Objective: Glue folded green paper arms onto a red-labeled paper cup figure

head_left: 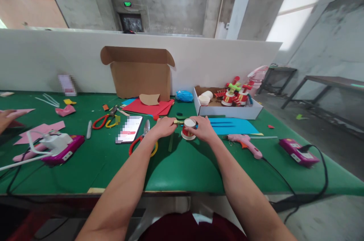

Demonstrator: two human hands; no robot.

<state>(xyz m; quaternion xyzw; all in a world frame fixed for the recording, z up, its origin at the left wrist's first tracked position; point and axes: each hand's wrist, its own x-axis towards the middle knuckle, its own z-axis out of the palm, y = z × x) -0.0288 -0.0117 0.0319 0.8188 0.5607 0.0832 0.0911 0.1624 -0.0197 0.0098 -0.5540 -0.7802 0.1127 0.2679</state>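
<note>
A small red and white paper cup [187,133] stands upside down on the green table in front of me. My right hand [205,130] has its fingers closed round the cup's right side. Pinched in my left hand [165,127] is a small yellow-green pleated strip [178,122], its end close to the cup's left side; whether they touch I cannot tell. Below my left wrist lie scissors [147,127] with red and yellow handles. A thin green strip [170,144] lies between my left hand and the cup.
Rightward lie blue paper [236,126], a pink glue gun [246,143] and a purple power strip [298,152] with its cable. A white box [230,111] holds cups and decorated pieces. A phone [129,130], pliers [113,110] and red paper [148,108] are leftward. Another person's hand [8,118] shows far left.
</note>
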